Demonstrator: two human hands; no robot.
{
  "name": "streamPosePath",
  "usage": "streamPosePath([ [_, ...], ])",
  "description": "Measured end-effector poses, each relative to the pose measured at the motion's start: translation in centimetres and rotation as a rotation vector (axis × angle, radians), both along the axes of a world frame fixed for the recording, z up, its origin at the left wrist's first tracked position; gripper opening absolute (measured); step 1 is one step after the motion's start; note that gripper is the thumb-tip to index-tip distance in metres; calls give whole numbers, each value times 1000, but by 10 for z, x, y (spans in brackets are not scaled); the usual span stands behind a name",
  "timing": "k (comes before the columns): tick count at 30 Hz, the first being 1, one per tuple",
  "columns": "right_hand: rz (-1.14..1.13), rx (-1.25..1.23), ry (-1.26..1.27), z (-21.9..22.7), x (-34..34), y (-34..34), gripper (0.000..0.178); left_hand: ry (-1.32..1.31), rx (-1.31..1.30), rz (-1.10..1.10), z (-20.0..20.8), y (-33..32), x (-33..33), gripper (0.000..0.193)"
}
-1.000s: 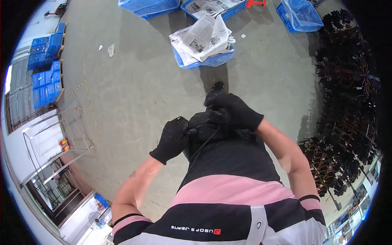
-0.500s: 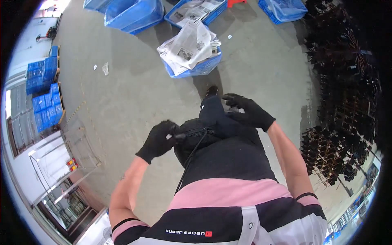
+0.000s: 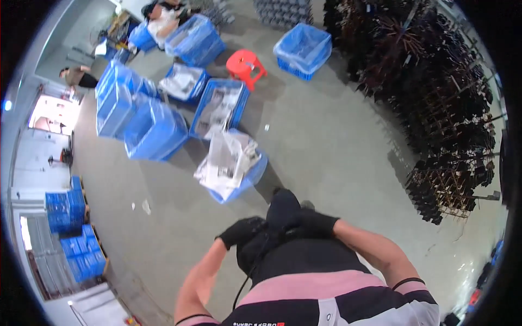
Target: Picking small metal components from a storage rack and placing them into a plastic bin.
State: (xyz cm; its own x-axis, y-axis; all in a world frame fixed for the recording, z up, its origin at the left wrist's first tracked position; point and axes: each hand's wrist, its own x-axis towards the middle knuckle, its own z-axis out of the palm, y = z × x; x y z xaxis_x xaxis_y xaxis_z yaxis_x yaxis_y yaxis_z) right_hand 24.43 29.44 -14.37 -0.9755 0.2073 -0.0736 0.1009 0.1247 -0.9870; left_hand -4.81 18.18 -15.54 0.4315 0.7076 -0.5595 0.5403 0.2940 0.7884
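Note:
Both hands wear black gloves and are drawn in close to my waist. My left hand rests against the left side of a dark bundle of cloth or a bag at my front. My right hand is pressed to its right side, beside a dark trouser leg. Black on black hides the fingers of both hands, so any held thing cannot be made out. A dark cord hangs from the bundle. Ahead of me stands a blue-lined basket heaped with crumpled newspaper.
Blue crates with newspaper and large blue-lined bins stand ahead left. A red stool and another lined crate are farther off. Racks of hanging dark parts line the right. Other people are far left.
My view has tilted up and shows more of the room, including the stool and other people. Both hands have moved inward toward each other, against the dark bundle.

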Motion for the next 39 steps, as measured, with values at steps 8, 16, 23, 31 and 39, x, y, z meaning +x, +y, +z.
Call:
streamPosePath([
  [8, 150, 35, 175, -5, -91, 82, 28, -294, -649, 795, 25, 10, -23, 36],
  [16, -56, 4, 221, -41, -173, 258, 27, -358, -649, 957, 28, 110, -61, 40],
  [23, -590, 328, -339, -118, -46, 485, 44, -282, -666, 974, -33, 293, -171, 42],
  [31, -434, 249, -704, -103, 9, 543, 45, -147, -361, -24, -112, 554, -165, 26],
  [39, -589, 459, -751, -74, -55, 739, 34, 26, 93, -133, -121, 722, -176, 16],
])
